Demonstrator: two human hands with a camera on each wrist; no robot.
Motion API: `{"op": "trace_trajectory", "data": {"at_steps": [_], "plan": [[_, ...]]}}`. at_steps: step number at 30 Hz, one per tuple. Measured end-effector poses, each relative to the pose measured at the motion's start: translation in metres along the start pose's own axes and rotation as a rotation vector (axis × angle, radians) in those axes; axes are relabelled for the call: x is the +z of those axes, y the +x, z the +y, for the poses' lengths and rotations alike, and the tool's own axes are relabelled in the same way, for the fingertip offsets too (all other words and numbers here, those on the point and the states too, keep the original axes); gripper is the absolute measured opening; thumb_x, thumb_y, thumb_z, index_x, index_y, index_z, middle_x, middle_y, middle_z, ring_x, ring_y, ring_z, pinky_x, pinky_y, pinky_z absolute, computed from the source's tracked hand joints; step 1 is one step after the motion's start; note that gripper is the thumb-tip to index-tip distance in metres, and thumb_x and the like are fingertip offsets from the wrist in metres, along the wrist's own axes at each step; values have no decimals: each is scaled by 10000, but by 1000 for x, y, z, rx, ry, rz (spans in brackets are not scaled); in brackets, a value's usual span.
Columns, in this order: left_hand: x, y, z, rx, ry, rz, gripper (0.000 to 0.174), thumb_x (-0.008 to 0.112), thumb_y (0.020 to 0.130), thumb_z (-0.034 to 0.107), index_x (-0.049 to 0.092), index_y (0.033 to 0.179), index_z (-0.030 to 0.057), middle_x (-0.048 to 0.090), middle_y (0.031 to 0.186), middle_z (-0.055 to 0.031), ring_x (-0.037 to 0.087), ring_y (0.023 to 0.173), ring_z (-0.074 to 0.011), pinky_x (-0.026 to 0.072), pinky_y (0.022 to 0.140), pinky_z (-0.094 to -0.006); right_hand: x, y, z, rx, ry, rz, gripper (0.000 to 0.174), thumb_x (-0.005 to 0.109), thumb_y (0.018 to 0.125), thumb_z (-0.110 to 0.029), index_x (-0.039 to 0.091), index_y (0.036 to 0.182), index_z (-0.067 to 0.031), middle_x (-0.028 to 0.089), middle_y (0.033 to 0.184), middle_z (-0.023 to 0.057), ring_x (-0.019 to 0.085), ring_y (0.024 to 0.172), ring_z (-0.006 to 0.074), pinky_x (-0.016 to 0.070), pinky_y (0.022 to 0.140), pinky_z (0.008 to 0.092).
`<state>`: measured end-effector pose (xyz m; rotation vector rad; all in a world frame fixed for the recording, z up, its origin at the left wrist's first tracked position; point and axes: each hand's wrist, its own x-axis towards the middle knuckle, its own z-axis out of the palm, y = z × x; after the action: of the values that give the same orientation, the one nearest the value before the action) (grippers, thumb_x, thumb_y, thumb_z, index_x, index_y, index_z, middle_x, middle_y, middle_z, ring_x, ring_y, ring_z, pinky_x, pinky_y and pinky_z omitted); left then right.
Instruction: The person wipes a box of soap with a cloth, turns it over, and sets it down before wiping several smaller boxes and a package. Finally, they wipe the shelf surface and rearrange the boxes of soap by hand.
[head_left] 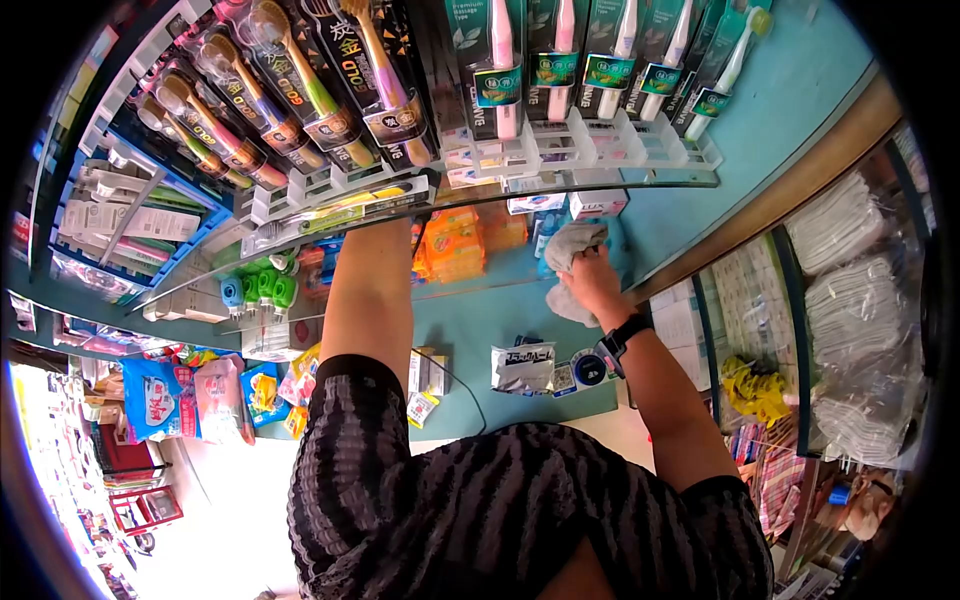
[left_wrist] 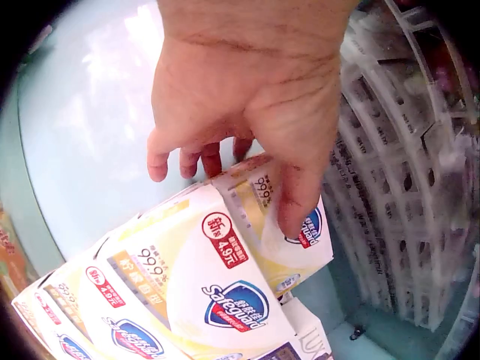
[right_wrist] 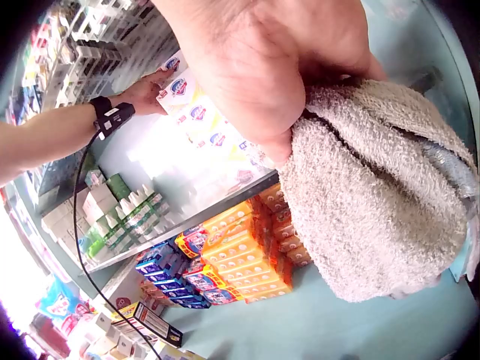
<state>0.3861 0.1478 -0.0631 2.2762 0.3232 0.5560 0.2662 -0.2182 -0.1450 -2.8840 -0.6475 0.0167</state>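
While gripping a grey cloth (right_wrist: 375, 195) in the right hand (head_left: 592, 280), pinching a Safeguard box (left_wrist: 262, 232) with the left hand (left_wrist: 244, 105), at a row's end on the shelf (right_wrist: 174, 226). Could topple neighbouring boxes (left_wrist: 172, 277) by tugging fast. Can't see right fingertips behind the cloth or left hand in head view, nor all of LUX box (left_wrist: 311, 343).

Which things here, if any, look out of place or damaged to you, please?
The soap box pinched by the left hand looks askew: it sits out of line with the soap boxes beside it. A black cable also dangles loose from that wrist and might snag. I see no spills or damage.
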Motion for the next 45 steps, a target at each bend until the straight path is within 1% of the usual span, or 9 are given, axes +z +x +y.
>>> {"op": "trace_trajectory", "data": {"at_steps": [19, 25, 27, 28, 31, 35, 38, 41, 45], "plan": [[-63, -83, 22, 142, -351, 69, 675, 685, 750, 114, 333, 1319, 27, 568, 1142, -150, 569, 1035, -252, 471, 863, -337, 6, 0, 3, 15, 46, -26, 486, 658, 792, -332, 555, 1108, 23, 532, 1175, 190, 364, 1172, 392, 412, 941, 420], [-77, -169, 27, -52, -680, -159, 686, 698, 737, 114, 336, 1313, 28, 570, 1134, -155, 569, 1040, -256, 471, 868, -340, 15, 3, 10, -40, 64, -9, 446, 644, 806, -324, 575, 1064, 34, 549, 1135, 196, 394, 1136, 382, 389, 948, 423], [-53, -199, 5, -160, -881, -92, 621, 731, 709, 58, 392, 1225, -14, 549, 1123, -96, 541, 1050, -178, 467, 879, -313, 13, 4, 10, -46, 48, -16, 425, 638, 814, -320, 587, 1037, 38, 557, 1122, 197, 405, 1127, 384, 380, 954, 426], [-46, -205, -11, -138, -796, -152, 757, 733, 699, 18, 270, 1298, 2, 527, 1159, -113, 537, 1072, -204, 457, 904, -306, 12, 4, 9, -46, 39, -23, 418, 637, 815, -317, 589, 1028, 39, 558, 1118, 199, 407, 1123, 388, 376, 956, 425], [-25, -226, -14, -234, -783, -140, 718, 718, 716, 5, 288, 1291, 16, 529, 1154, -112, 540, 1073, -203, 455, 908, -304, 12, 4, 11, -47, 50, -38, 419, 641, 815, -304, 585, 1035, 48, 555, 1125, 204, 410, 1112, 404, 372, 959, 427], [-15, -237, -18, -150, -649, -148, 740, 719, 739, 34, 270, 1326, 1, 532, 1182, -115, 551, 1056, -196, 474, 880, -300, 2, -3, 10, -33, 215, -1, 443, 650, 808, -271, 567, 1098, 53, 535, 1178, 213, 384, 1145, 421, 354, 984, 428], [-17, -239, -27, -97, -589, -190, 824, 712, 756, 58, 193, 1393, -9, 523, 1212, -121, 545, 1072, -191, 475, 876, -295, 18, -4, 33, -74, 503, 57, 445, 648, 814, -249, 556, 1141, 39, 555, 1174, 218, 450, 1119, 408, 390, 955, 415], [-17, -241, -36, -71, -415, -186, 872, 711, 762, 85, 154, 1425, -14, 523, 1220, -128, 548, 1076, -191, 475, 873, -290, 14, -24, 38, -26, 925, 23, 409, 638, 834, -260, 574, 1124, 23, 611, 1094, 194, 565, 1018, 332, 448, 866, 374], [-19, -250, -36, -33, -231, -92, 788, 718, 757, 118, 266, 1388, -15, 557, 1172, -140, 579, 995, -188, 485, 829, -280, -27, -60, 13, 77, 1057, 38, 372, 633, 852, -270, 594, 1083, 19, 647, 996, 125, 613, 875, 219, 475, 771, 329]]}}
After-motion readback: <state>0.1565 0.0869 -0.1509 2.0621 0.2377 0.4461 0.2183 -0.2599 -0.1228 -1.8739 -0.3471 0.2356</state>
